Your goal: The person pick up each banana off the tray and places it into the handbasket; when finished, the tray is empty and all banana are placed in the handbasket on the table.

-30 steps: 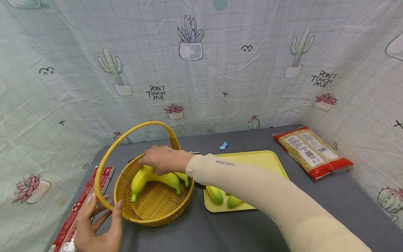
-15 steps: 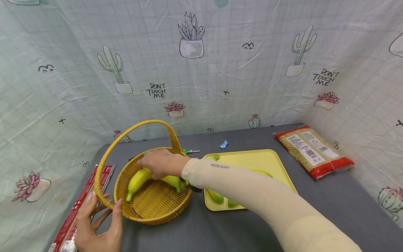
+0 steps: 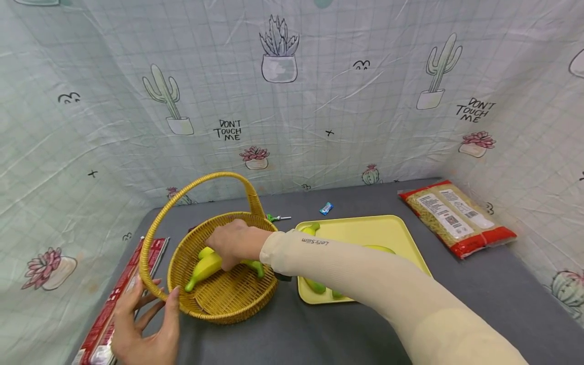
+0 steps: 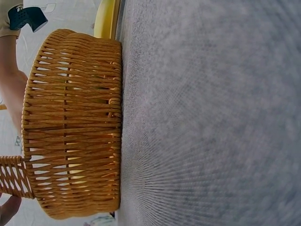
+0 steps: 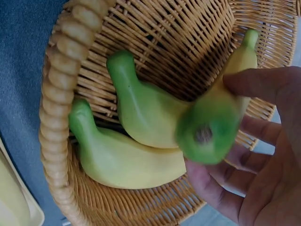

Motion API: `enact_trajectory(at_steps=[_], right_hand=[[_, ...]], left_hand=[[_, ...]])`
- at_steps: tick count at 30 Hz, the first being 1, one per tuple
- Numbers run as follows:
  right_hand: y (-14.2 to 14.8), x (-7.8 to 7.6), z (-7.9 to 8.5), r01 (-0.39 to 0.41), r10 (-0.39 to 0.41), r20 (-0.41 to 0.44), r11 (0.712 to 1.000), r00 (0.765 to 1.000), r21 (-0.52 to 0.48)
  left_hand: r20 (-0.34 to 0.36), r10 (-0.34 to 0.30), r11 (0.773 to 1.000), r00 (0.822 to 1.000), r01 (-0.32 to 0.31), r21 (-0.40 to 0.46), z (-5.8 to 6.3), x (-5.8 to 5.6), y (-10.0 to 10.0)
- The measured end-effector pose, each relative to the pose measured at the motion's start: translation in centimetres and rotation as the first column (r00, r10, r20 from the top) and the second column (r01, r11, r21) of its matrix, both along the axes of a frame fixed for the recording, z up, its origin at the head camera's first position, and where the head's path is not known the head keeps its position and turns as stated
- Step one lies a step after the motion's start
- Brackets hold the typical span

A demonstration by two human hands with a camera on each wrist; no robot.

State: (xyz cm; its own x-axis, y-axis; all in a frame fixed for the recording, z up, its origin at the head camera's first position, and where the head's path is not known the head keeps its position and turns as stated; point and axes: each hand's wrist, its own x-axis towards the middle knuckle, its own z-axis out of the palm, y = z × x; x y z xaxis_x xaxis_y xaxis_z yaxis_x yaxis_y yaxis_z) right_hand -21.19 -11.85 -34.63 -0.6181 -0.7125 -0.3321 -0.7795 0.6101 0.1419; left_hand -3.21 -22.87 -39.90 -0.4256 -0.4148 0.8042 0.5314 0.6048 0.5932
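My left hand (image 3: 148, 327) grips the round yellow wicker basket (image 3: 228, 299) at the foot of its arched handle, fingers behind and thumb at the rim. In the left wrist view only a fingertip (image 4: 9, 207) shows by the handle. My right hand (image 3: 237, 246) reaches down inside the basket. Seen from the right wrist, it holds a yellow-green banana (image 5: 209, 122), the thumb over it and the fingers below. Two more bananas, an upper one (image 5: 146, 110) and a lower one (image 5: 127, 162), lie side by side in the basket. The right hand partly covers the bananas in the head view.
Right of the basket, a yellow tray (image 3: 356, 230) bears several bananas, partly hidden by my right sleeve. Behind lie a blue-wrapped candy (image 3: 326, 208) and a green lollipop (image 3: 276, 218). A pasta bag (image 3: 456, 218) is at far right, red packaging (image 3: 116, 304) at left.
My right hand has shifted slightly right and lower within the basket, and the bananas under it have shifted. The left hand keeps its grip at the handle.
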Motion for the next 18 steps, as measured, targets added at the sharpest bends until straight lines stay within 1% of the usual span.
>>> enact_trajectory(at_steps=[8,12,15,18], right_hand=[[0.2,-0.2,-0.3,-0.047,0.047,-0.012,0.999,0.999,0.010],[0.3,0.0,-0.3,-0.053,0.053,-0.005,0.999,0.999,0.005],[0.6,0.1,-0.1,-0.068,0.067,-0.014,0.998,0.998,-0.011],[1.3,0.1,0.1,-0.104,0.102,-0.030,0.993,0.994,-0.054]], left_hand=[[0.023,0.023,1.000,0.999,-0.023,-0.010,-0.1,0.1,0.0],[0.029,0.032,0.999,0.999,-0.032,-0.014,-0.2,0.0,0.0],[0.030,0.032,0.999,0.999,-0.032,-0.014,-0.2,0.0,0.0],[0.028,0.032,0.999,0.999,-0.031,-0.011,-0.2,0.0,0.0]])
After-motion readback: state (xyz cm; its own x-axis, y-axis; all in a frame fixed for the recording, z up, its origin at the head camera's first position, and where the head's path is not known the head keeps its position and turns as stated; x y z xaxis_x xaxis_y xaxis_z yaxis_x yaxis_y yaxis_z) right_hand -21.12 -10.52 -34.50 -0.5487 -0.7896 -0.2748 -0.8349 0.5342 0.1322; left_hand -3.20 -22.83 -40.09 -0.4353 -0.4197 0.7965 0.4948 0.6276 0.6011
